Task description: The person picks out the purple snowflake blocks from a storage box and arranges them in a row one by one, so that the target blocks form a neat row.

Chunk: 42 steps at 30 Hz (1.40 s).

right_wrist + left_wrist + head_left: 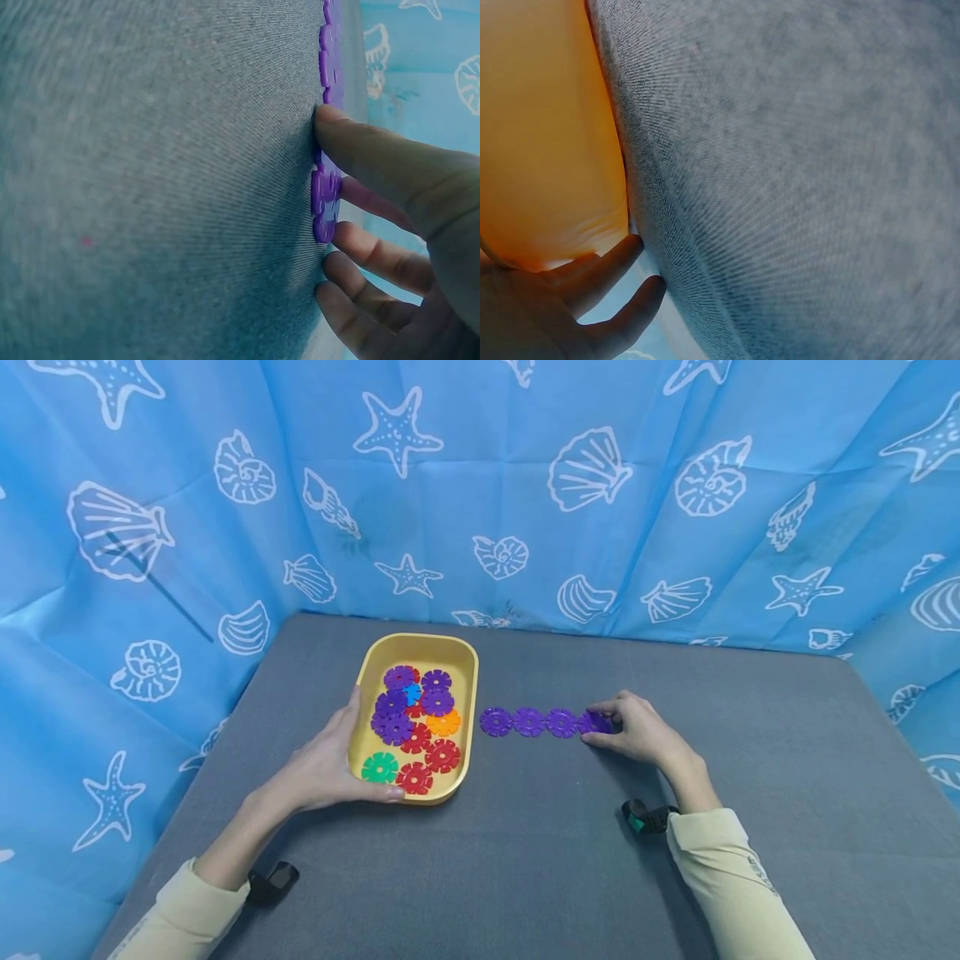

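Note:
A yellow tray (pixel 471 727) holds several notched plastic discs, mostly purple and red. My left hand (pixel 322 768) grips its near left corner, thumb along the front rim and fingers against the left side. In the left wrist view the fingers (pixel 619 274) reach along the tray's wall (pixel 551 135). To the right of the tray, several purple notched discs (pixel 529 722) lie in a straight row, edge to edge. My right hand (pixel 637 727) pinches the rightmost purple disc (pixel 325 199) between thumb and fingers, low over the cloth, partly covering it.
Among the tray's discs are a green disc (pixel 379 768), an orange disc (pixel 443 722) and a blue disc (pixel 412 693). Grey cloth (pixel 525 860) covers the table. A blue curtain with shells (pixel 465 510) hangs behind and at both sides.

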Each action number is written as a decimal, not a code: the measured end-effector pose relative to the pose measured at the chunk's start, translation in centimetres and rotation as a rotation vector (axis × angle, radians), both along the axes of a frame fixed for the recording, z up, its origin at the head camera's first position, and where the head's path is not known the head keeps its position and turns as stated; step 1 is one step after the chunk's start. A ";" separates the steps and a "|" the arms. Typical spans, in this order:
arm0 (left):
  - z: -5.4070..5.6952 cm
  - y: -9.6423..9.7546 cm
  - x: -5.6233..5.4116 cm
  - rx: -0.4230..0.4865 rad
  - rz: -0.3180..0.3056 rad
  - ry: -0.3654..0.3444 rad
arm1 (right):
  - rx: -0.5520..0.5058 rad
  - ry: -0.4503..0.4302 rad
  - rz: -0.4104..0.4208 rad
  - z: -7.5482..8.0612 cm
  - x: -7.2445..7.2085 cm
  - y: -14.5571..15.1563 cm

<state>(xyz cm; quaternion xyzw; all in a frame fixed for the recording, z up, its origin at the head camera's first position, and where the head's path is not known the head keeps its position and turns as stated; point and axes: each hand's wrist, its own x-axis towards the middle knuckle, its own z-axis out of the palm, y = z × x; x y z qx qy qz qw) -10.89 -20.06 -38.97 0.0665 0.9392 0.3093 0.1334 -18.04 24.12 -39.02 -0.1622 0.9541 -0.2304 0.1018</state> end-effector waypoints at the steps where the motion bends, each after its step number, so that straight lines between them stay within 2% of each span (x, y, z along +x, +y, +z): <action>1: 0.0 0.0 0.0 -0.001 -0.001 0.001 | 0.003 0.005 0.002 0.0 0.0 0.0; 7: 0.0 0.0 -0.1 0.002 -0.005 0.007 | -0.006 0.064 -0.004 0.2 0.1 -0.3; 12: 0.0 0.1 -0.1 0.008 -0.005 0.004 | -0.064 0.135 -0.016 0.9 0.2 -1.3; 25: 0.2 -0.1 0.0 0.005 -0.007 0.002 | -0.231 0.219 0.045 3.5 0.3 -7.1; 33: 0.1 0.0 0.0 0.011 -0.010 0.004 | -0.328 0.195 0.136 5.3 0.2 -12.3; 42: 0.0 -0.1 0.0 0.020 -0.016 -0.015 | -0.354 0.129 0.235 6.1 0.3 -17.3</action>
